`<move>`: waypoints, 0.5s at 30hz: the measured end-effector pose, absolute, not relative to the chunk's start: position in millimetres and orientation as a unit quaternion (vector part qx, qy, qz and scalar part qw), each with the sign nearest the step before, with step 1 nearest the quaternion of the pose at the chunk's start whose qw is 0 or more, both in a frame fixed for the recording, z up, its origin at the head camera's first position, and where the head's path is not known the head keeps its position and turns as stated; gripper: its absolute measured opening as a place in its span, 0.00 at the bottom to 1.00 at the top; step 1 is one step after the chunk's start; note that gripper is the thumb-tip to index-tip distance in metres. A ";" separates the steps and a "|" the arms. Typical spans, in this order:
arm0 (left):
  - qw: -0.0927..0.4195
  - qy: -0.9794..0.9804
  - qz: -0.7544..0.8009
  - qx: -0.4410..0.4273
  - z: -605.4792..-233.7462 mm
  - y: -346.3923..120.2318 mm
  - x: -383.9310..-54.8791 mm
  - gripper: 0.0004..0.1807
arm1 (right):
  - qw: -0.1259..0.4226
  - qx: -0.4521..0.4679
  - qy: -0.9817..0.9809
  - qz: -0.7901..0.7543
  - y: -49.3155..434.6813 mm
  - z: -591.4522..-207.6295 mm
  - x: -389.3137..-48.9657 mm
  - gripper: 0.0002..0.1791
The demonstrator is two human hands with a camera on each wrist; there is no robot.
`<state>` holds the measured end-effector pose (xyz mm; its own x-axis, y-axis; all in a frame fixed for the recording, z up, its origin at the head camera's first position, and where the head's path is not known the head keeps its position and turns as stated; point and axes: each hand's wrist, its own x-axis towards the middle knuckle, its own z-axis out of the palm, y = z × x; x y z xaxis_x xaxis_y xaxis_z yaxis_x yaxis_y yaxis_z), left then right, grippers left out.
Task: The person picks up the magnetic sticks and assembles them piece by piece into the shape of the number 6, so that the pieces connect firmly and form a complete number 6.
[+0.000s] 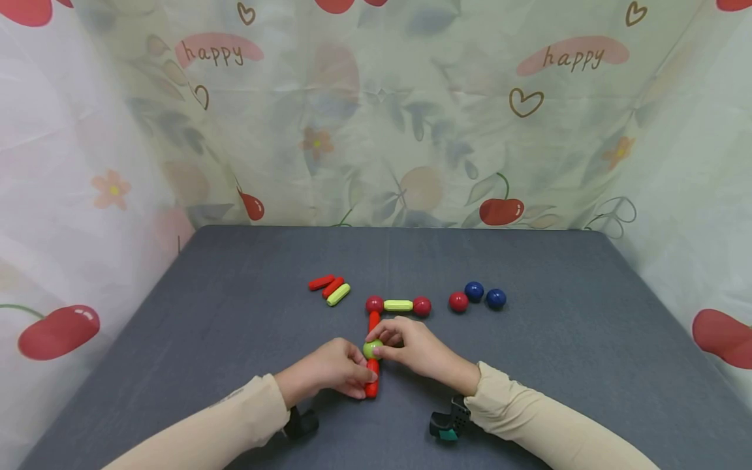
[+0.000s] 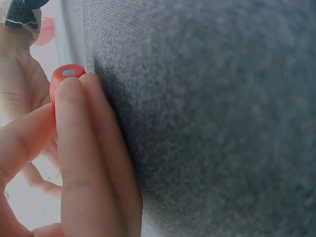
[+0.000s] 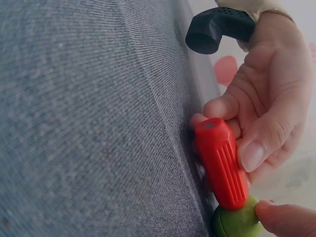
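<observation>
My left hand (image 1: 341,367) pinches a red ribbed rod (image 3: 223,163) between thumb and fingers, low over the dark table. A grey spot shows on the rod's free end (image 2: 68,72) in the left wrist view. The rod's far end meets a green ball (image 1: 372,349), which my right hand (image 1: 414,346) holds between thumb and fingers. Beyond that ball a second red rod (image 1: 374,320) runs up to a red ball (image 1: 374,304). From there a yellow-green rod (image 1: 398,305) leads right to another red ball (image 1: 422,307).
Two red rods (image 1: 321,282) and a yellow-green rod (image 1: 338,294) lie at the back left. A loose red ball (image 1: 458,301) and two blue balls (image 1: 496,299) sit at the back right. Patterned cloth (image 1: 382,130) encloses the dark table (image 1: 235,294) at back and sides.
</observation>
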<state>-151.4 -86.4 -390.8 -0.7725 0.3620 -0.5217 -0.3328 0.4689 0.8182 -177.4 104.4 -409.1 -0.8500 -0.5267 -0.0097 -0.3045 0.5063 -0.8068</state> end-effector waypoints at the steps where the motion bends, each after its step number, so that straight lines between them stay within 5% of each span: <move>1: 0.337 0.787 0.516 0.009 -391.1 -86.5 -151.5 0.06 | 0.127 -0.243 0.859 -0.433 104.4 -409.0 -177.3 0.08; 15: 0.342 0.780 0.524 0.005 -391.5 -87.2 -151.8 0.06 | 0.129 -0.243 0.860 -0.430 103.3 -408.0 -177.1 0.08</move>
<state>-151.8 -87.2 -391.5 -0.7665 0.3653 -0.5282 -0.3510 0.4504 0.8209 -177.1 103.3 -408.0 -0.8491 -0.5281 -0.0132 -0.3064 0.5126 -0.8021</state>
